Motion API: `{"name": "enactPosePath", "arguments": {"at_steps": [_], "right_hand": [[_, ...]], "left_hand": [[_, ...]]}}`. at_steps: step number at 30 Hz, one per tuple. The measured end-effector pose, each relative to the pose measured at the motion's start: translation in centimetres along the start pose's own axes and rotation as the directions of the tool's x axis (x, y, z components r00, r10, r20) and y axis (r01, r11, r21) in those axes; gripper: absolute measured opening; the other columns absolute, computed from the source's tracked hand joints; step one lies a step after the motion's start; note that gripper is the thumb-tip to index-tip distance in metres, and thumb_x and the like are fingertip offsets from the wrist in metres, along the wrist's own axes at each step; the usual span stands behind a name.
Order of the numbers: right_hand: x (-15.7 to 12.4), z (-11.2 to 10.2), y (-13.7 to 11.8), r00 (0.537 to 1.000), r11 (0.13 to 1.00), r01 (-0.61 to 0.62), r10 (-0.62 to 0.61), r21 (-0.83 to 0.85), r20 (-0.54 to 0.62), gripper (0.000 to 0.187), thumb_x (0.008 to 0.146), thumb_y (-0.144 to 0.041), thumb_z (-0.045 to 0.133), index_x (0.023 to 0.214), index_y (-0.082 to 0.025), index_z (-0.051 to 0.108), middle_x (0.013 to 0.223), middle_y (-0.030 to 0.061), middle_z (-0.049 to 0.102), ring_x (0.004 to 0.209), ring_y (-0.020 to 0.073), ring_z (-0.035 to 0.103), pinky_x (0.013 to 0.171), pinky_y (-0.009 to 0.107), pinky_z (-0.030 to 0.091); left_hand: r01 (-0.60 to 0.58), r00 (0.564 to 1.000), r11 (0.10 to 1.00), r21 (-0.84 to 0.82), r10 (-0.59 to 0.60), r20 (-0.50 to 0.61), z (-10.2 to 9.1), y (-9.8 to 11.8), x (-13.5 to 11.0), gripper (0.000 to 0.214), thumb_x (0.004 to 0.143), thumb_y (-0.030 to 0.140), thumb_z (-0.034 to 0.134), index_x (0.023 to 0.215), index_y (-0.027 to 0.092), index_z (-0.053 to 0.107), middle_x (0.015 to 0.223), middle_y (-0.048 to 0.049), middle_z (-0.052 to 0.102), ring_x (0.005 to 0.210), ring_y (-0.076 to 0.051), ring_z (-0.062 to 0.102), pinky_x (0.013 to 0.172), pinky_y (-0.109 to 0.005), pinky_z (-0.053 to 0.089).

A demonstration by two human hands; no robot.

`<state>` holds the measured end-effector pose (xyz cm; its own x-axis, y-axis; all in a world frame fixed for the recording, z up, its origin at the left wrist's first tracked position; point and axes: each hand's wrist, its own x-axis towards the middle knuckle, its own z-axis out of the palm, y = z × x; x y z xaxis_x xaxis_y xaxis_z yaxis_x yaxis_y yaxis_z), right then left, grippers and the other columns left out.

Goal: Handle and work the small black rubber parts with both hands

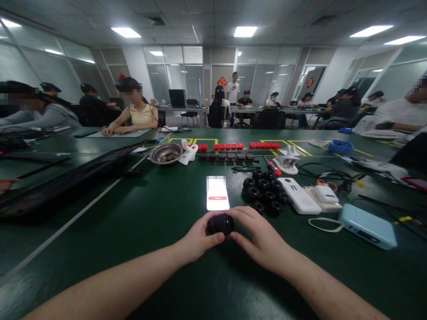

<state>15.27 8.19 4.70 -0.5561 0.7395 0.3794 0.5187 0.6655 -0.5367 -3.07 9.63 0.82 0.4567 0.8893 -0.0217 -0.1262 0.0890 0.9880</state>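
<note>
A black round part [220, 225], smooth on the outside, is held between my two hands above the green table. My left hand [202, 233] grips it from the left, with the thumb across its front. On its right side, the thumb and fingers of my right hand [256, 233] press against it. Just beyond lies a phone [217, 195] with a bright screen. Several black ring-shaped parts [265, 191] are heaped to the right of the phone. The underside of the held part is hidden.
Right of the heap are a white power bank [299, 195], a light blue box [368, 226] and cables. Farther back stand a metal bowl [166, 154], red trays [228, 146] and a white stand [287, 161]. A long black panel [76, 175] lies left. Seated people surround the table.
</note>
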Motion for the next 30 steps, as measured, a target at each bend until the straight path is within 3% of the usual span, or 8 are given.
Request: {"name": "enactPosePath", "arguments": {"at_steps": [4, 11, 14, 19, 22, 25, 28, 30], "right_hand": [[-0.08, 0.13, -0.03, 1.000, 1.000, 0.009, -0.010, 0.003, 0.010, 0.042, 0.078, -0.013, 0.050, 0.119, -0.023, 0.044, 0.114, 0.0065, 0.052, 0.105, 0.0198, 0.047, 0.089, 0.037, 0.039], [-0.01, 0.77, 0.60, 0.972, 0.971, -0.235, 0.235, -0.041, -0.006, 0.029, 0.083, -0.030, 0.048, 0.109, -0.018, 0.053, 0.094, 0.0077, 0.061, 0.086, 0.0208, 0.056, 0.076, 0.037, 0.045], [0.03, 0.70, 0.53, 0.980, 0.981, -0.193, 0.194, -0.032, 0.033, 0.025, 0.082, -0.027, 0.051, 0.104, -0.018, 0.056, 0.092, 0.0070, 0.061, 0.084, 0.0196, 0.056, 0.075, 0.035, 0.046], [-0.14, 0.48, 0.23, 0.999, 0.999, -0.039, 0.038, 0.017, 0.032, 0.040, 0.078, -0.018, 0.055, 0.116, -0.022, 0.046, 0.111, 0.0062, 0.055, 0.102, 0.0195, 0.049, 0.088, 0.035, 0.040], [-0.23, 0.60, 0.35, 0.990, 0.990, -0.141, 0.141, 0.006, -0.006, 0.042, 0.079, -0.026, 0.053, 0.119, -0.020, 0.043, 0.108, 0.0081, 0.056, 0.097, 0.0208, 0.052, 0.083, 0.038, 0.042], [-0.15, 0.78, 0.58, 0.973, 0.972, -0.233, 0.233, -0.018, -0.006, 0.029, 0.084, -0.030, 0.046, 0.110, -0.019, 0.051, 0.094, 0.0070, 0.060, 0.085, 0.0200, 0.056, 0.075, 0.037, 0.045], [0.00, 0.79, 0.65, 0.972, 0.972, -0.232, 0.233, -0.040, 0.025, 0.021, 0.083, -0.029, 0.048, 0.099, -0.017, 0.057, 0.086, 0.0063, 0.061, 0.079, 0.0192, 0.057, 0.072, 0.035, 0.046], [0.05, 0.65, 0.58, 0.984, 0.984, -0.179, 0.180, -0.020, 0.022, 0.023, 0.081, -0.025, 0.052, 0.102, -0.017, 0.055, 0.090, 0.0067, 0.061, 0.083, 0.0191, 0.056, 0.074, 0.034, 0.045]], "left_hand": [[0.039, 0.999, 0.999, -0.027, -0.040, -0.005, 0.10, -0.22, -0.04, 0.055, 0.060, 0.043, 0.070, 0.101, 0.013, 0.049, 0.084, -0.0052, 0.057, 0.067, -0.017, 0.058, 0.065, -0.032, 0.043], [0.048, 0.999, 0.999, -0.023, -0.049, -0.023, 0.06, -0.43, -0.11, 0.044, 0.060, 0.035, 0.071, 0.094, 0.015, 0.053, 0.087, -0.0035, 0.056, 0.067, -0.016, 0.058, 0.064, -0.031, 0.046], [0.054, 0.999, 0.998, -0.023, -0.054, 0.008, 0.04, -0.28, -0.09, 0.048, 0.058, 0.042, 0.071, 0.093, 0.014, 0.053, 0.087, -0.0044, 0.056, 0.068, -0.017, 0.059, 0.063, -0.032, 0.046], [0.036, 0.998, 0.999, -0.010, -0.036, -0.053, -0.07, -0.63, 0.10, 0.049, 0.061, 0.048, 0.066, 0.093, 0.012, 0.053, 0.075, -0.0034, 0.058, 0.058, -0.016, 0.058, 0.057, -0.029, 0.044], [0.038, 0.996, 0.999, -0.031, -0.040, -0.076, -0.06, -0.72, 0.06, 0.048, 0.061, 0.044, 0.068, 0.095, 0.013, 0.053, 0.079, -0.0031, 0.058, 0.060, -0.015, 0.058, 0.058, -0.029, 0.044], [0.037, 0.995, 0.999, -0.026, -0.039, -0.097, 0.00, -0.47, -0.05, 0.051, 0.060, 0.044, 0.069, 0.096, 0.013, 0.052, 0.079, -0.0034, 0.058, 0.059, -0.014, 0.058, 0.058, -0.029, 0.044], [0.050, 0.996, 0.999, -0.007, -0.050, -0.070, 0.00, -0.17, -0.08, 0.051, 0.059, 0.045, 0.069, 0.095, 0.012, 0.053, 0.081, -0.0043, 0.058, 0.062, -0.016, 0.059, 0.060, -0.030, 0.045], [0.061, 0.997, 0.998, -0.008, -0.061, -0.047, -0.05, -0.13, -0.04, 0.052, 0.058, 0.046, 0.069, 0.094, 0.013, 0.054, 0.083, -0.0048, 0.059, 0.064, -0.017, 0.060, 0.062, -0.031, 0.045]]}}
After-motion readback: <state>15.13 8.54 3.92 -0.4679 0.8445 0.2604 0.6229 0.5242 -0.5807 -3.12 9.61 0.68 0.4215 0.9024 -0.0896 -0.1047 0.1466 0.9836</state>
